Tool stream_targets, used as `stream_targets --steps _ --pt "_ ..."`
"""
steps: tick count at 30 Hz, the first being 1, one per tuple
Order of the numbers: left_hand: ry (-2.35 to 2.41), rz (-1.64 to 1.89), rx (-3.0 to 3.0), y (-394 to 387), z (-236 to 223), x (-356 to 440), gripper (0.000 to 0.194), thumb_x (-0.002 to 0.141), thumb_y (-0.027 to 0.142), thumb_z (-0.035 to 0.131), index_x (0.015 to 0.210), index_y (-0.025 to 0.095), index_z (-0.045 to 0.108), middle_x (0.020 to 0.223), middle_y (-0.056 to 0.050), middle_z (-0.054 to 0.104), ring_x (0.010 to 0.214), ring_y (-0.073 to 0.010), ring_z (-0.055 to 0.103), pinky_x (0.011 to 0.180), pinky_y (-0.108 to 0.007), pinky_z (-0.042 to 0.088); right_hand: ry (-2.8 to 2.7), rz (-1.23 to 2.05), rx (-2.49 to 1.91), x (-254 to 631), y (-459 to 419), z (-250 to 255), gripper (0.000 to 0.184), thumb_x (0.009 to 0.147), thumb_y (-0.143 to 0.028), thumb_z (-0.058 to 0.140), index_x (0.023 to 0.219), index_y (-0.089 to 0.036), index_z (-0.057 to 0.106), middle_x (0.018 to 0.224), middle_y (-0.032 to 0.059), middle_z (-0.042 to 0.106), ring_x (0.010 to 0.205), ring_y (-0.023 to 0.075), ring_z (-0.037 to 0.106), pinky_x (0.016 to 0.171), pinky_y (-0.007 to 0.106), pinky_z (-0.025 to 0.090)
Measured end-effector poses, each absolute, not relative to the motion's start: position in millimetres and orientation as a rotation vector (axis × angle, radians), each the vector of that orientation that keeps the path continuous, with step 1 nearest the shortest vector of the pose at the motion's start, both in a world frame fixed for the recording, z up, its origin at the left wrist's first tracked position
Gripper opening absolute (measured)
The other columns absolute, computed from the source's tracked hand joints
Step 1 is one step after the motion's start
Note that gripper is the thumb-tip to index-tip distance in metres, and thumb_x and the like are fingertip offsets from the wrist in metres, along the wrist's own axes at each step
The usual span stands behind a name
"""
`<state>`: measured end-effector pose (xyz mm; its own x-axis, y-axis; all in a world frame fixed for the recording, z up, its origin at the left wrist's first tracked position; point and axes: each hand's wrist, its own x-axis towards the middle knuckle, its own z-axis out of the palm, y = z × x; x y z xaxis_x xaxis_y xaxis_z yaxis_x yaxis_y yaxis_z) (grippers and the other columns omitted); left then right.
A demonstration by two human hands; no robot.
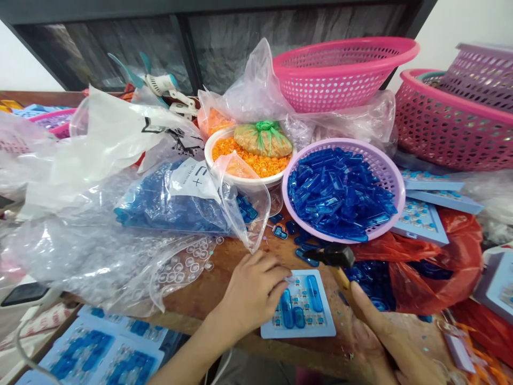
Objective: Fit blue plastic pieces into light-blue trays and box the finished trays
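My right hand [385,342] is at the lower right, shut around the wooden handle of a small hammer [340,267]. The hammer's black head [331,255] hangs above the table, just up and left of the handle. My left hand [252,291] rests its bunched fingertips at the edge of a pale blue plastic card [304,321], on which several translucent blue pieces [300,302] stand. Whether those fingers pinch something small is hidden.
A lilac basket [385,176] heaped with blue pieces sits beyond the card, near a white bowl [240,171] of orange pieces. Plastic bags [100,235] spread left, a red bag [433,278] lies right, pink baskets [344,75] stand behind.
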<state>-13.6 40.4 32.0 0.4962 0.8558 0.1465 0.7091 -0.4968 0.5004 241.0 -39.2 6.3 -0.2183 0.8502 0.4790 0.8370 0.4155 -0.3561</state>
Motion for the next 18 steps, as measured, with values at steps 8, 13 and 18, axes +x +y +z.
stream_targets --steps 8,13,18 --pt "1.231 0.363 2.346 63 38 -4 0.019 0.097 0.019 0.057 0.097 0.018 0.077 0.098 -0.006 0.074 0.095 -0.0238 0.063 0.086 -0.039 0.049 -2.104 0.069 -1.415 242 -43 -6 0.057 0.102 -0.018 0.050 0.157 -0.028 0.038 0.132 0.0034 0.070 0.116 0.0173 0.069 0.091 0.018 0.056" --pt "1.282 0.373 2.120 56 41 -16 0.018 0.094 0.017 0.060 0.095 0.019 0.078 0.095 -0.005 0.069 0.095 -0.0216 0.065 0.085 -0.034 0.050 -2.106 0.110 -1.428 243 -42 -6 0.057 0.102 -0.017 0.050 0.157 -0.027 0.038 0.133 0.0025 0.069 0.119 0.0162 0.067 0.096 0.019 0.053" --pt "1.331 0.310 2.239 49 39 -13 0.023 0.095 0.021 0.058 0.107 0.023 0.078 0.098 -0.006 0.066 0.099 -0.0250 0.062 0.087 -0.039 0.050 -2.131 0.082 -1.411 243 -43 -9 0.056 0.103 -0.019 0.048 0.157 -0.027 0.037 0.134 0.0038 0.069 0.115 0.0175 0.069 0.085 0.017 0.058"
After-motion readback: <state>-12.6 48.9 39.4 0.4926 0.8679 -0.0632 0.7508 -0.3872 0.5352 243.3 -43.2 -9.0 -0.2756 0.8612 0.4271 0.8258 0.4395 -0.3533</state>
